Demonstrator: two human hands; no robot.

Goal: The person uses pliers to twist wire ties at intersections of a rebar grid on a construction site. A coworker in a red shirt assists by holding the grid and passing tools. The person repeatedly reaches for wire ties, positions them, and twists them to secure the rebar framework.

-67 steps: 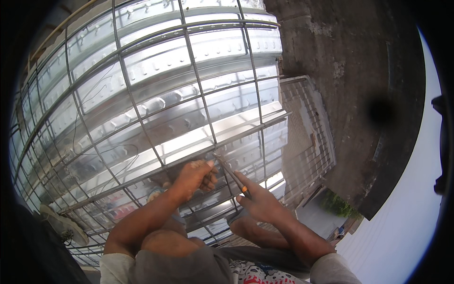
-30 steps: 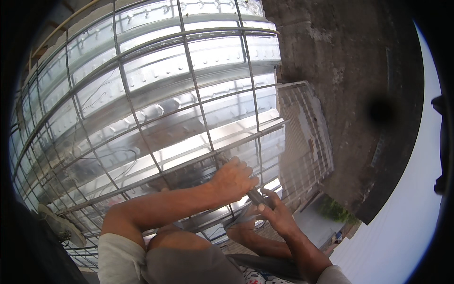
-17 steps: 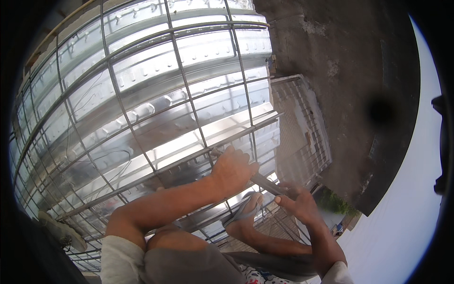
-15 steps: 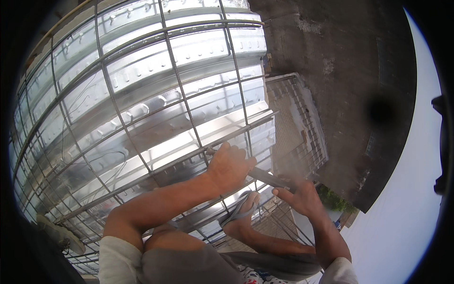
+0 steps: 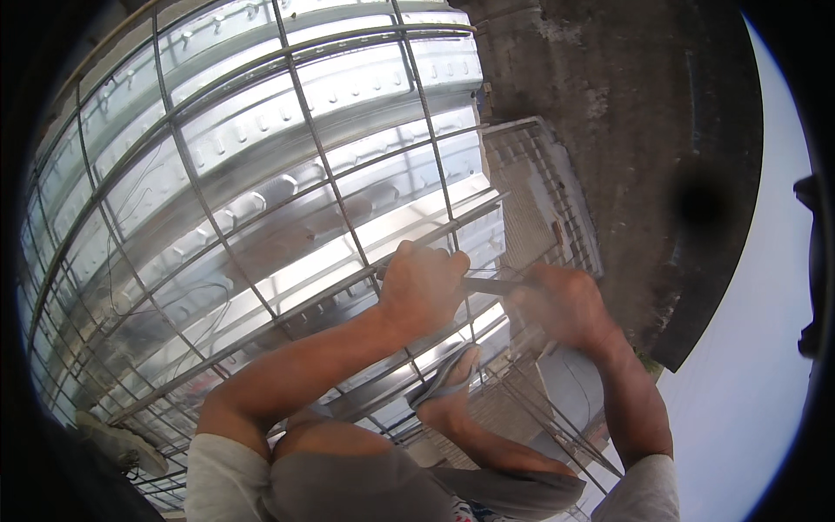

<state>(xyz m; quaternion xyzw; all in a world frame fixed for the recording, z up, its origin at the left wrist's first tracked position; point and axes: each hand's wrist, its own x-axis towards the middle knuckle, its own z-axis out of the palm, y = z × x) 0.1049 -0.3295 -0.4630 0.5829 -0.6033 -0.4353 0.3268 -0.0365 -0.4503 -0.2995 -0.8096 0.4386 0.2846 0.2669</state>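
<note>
My left hand [image 5: 422,285] is closed in a fist at a crossing of the rebar mesh [image 5: 336,179]. A dark, bar-like tool [image 5: 489,284] runs from under that fist toward the right. Its far end disappears into my right hand [image 5: 565,304], whose fingers are curled round it and slightly blurred. The tool's exact kind and the end under my left fist are hidden. A thin wire [image 5: 500,271] seems to show just above the tool, too fine to trace. Beneath the mesh lies shiny ribbed metal decking [image 5: 252,139].
My sandalled foot [image 5: 452,378] rests close below my hands. A shoe [image 5: 122,444] is at the lower left. The decking ends at a right-hand edge, with a tiled roof [image 5: 522,204] and dark ground [image 5: 626,113] far below. Loose rods [image 5: 552,422] stick out near my right forearm.
My right hand has moved up and its fingers have closed over the tool's end. The tool now lies more level. My left hand stays at the same crossing.
</note>
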